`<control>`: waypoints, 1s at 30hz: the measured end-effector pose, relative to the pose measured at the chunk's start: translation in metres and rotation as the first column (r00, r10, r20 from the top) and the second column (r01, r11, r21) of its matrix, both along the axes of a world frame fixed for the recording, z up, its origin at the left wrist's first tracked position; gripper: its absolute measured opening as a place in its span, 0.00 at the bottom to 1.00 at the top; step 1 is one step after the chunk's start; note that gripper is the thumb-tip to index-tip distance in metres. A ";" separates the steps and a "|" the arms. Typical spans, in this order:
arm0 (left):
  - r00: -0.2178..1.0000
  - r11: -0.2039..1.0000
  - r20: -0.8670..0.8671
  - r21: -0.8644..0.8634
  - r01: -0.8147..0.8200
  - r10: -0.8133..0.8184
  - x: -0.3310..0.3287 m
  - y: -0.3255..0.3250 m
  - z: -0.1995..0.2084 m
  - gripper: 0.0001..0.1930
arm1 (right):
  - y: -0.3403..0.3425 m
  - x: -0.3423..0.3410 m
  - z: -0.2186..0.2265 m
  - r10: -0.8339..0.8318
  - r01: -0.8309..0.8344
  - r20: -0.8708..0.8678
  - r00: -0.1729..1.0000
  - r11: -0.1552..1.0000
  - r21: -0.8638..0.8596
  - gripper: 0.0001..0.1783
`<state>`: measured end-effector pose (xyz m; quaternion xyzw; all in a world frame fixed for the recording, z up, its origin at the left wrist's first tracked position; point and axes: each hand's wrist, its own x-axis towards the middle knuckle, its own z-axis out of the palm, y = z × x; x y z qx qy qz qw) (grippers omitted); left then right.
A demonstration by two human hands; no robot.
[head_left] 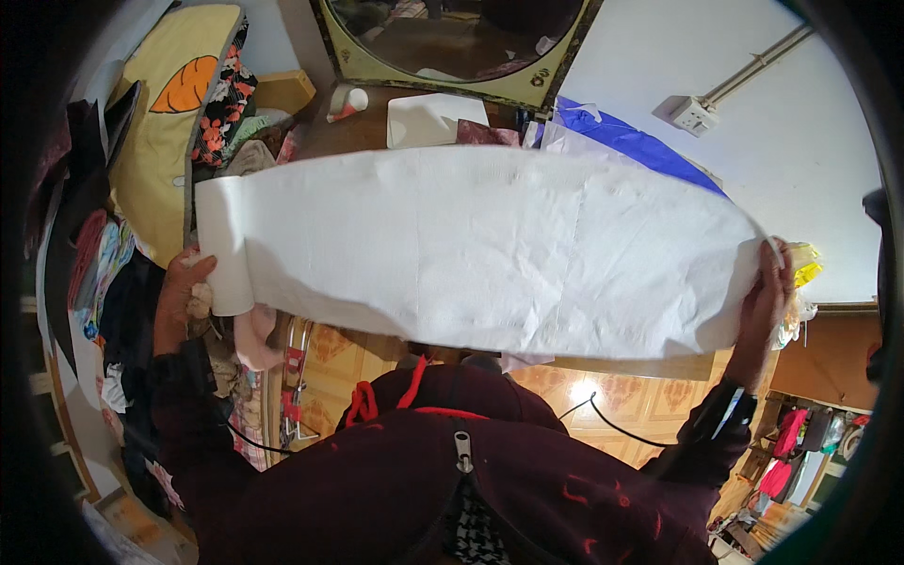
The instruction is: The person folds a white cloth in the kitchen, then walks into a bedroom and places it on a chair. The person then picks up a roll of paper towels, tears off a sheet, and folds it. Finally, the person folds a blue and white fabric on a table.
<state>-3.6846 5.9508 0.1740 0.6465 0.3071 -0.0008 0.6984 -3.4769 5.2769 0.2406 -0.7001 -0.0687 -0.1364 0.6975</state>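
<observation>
A paper towel roll point(222, 247), white and partly unwound, is in my left hand point(188, 271), with the thumb across its front near the lower end. From it a long white sheet point(490, 250) stretches to the right at about chest height. The sheet is wrinkled toward its right part and faint crosswise lines run over it. My right hand point(774, 282) is closed on the sheet's far right edge, and some of its fingers are hidden behind the sheet. Dark maroon sleeves cover both my arms.
Behind the sheet, a brown tabletop point(365, 127) carries a white card point(433, 120) and a round mirror point(452, 38). Piled clothes point(132, 311) and a yellow cloth with a carrot point(160, 132) crowd the left. A wall socket point(695, 115) and a brown cabinet point(824, 358) are at right.
</observation>
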 end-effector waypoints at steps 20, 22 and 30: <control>0.923 0.903 -0.385 0.402 0.150 0.018 0.045 -0.001 -0.132 0.36 | 0.006 -0.009 -0.228 -0.141 -0.043 -0.495 0.857 0.939 -0.342 0.09; 0.951 0.855 -0.288 0.515 0.057 0.110 0.041 -0.017 -0.130 0.42 | 0.007 -0.007 -0.232 -0.124 -0.056 -0.505 0.854 0.943 -0.327 0.10; 0.938 0.801 -0.277 0.501 0.328 -0.211 0.048 -0.049 -0.094 0.25 | 0.010 -0.003 -0.229 -0.024 -0.093 -0.532 0.846 0.977 -0.192 0.11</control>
